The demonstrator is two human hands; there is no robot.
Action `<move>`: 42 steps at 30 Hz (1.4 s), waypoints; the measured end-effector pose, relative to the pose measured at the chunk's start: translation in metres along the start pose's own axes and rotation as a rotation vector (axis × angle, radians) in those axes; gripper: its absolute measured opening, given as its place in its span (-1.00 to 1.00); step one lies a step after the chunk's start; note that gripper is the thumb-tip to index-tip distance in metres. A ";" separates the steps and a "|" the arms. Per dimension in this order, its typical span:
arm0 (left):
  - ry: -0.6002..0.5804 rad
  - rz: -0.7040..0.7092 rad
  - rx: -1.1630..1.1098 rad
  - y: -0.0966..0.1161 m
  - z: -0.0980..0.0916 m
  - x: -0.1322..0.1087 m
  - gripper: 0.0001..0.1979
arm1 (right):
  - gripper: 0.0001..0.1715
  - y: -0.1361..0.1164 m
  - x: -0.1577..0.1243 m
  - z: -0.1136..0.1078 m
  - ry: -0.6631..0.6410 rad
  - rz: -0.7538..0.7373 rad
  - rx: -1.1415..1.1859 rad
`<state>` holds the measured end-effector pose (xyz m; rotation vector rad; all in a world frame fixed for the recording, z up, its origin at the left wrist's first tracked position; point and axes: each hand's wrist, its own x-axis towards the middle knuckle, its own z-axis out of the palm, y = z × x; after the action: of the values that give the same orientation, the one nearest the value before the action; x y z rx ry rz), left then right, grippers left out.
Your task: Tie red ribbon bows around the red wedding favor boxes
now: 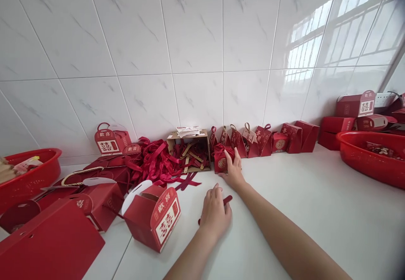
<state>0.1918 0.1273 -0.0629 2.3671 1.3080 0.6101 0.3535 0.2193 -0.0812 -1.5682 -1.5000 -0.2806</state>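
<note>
My right hand [234, 171] has its fingers and thumb around a small red gift box [220, 165] with a round gold emblem and gathered red ribbon on top. The box stands on the white table by the wall. Nearer to me, my left hand [215, 210] is closed over a dark red strip [227, 200] with rounded ends, which pokes out on both sides; the fingers hide its middle. Left of that hand stands a larger red gift box [152, 219] with a white label and its top flaps up.
An open carton [209, 151] of strips stands at the wall beside a heap of red ribbon [156, 162]. Several small boxes [264, 141] line the wall to the right. Red baskets [368, 157] sit at both sides. Folded red boxes [47, 246] cover the left.
</note>
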 end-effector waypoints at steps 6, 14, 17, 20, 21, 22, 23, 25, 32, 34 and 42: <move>-0.010 -0.004 0.015 -0.001 0.000 -0.002 -0.53 | -0.14 -0.008 -0.012 -0.011 0.083 0.082 0.079; 0.005 0.034 0.033 -0.002 0.002 -0.005 -0.56 | -0.17 0.004 -0.013 -0.001 -0.034 0.196 0.249; 0.008 0.055 0.033 -0.002 0.001 -0.005 -0.58 | -0.32 0.004 -0.012 -0.001 -0.054 0.193 0.255; 0.009 0.066 0.030 -0.002 0.001 -0.005 -0.59 | -0.28 -0.002 -0.011 -0.007 0.004 0.212 0.196; 0.010 0.069 0.029 -0.002 0.001 -0.005 -0.59 | -0.27 -0.005 -0.011 -0.009 0.027 0.208 0.169; 0.011 0.072 0.029 -0.002 0.001 -0.005 -0.60 | -0.28 -0.008 -0.010 -0.011 0.042 0.190 0.143; 0.012 0.074 0.029 -0.002 0.001 -0.005 -0.60 | -0.30 -0.012 -0.010 -0.013 0.043 0.161 0.120; 0.015 0.076 0.030 -0.001 0.001 -0.005 -0.62 | -0.33 -0.019 -0.010 -0.013 0.011 0.088 0.087; 0.018 0.071 0.041 0.002 0.001 -0.005 -0.63 | -0.26 -0.025 -0.013 -0.002 -0.065 0.059 0.020; 0.018 0.069 0.042 0.002 0.001 -0.005 -0.63 | -0.26 -0.023 -0.014 -0.002 -0.073 0.056 0.010; 0.019 0.073 0.047 0.001 0.002 -0.005 -0.63 | -0.28 -0.018 -0.017 -0.009 -0.057 0.080 -0.010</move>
<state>0.1909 0.1228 -0.0652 2.4625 1.2615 0.6319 0.3375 0.1986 -0.0808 -1.6524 -1.4771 -0.1991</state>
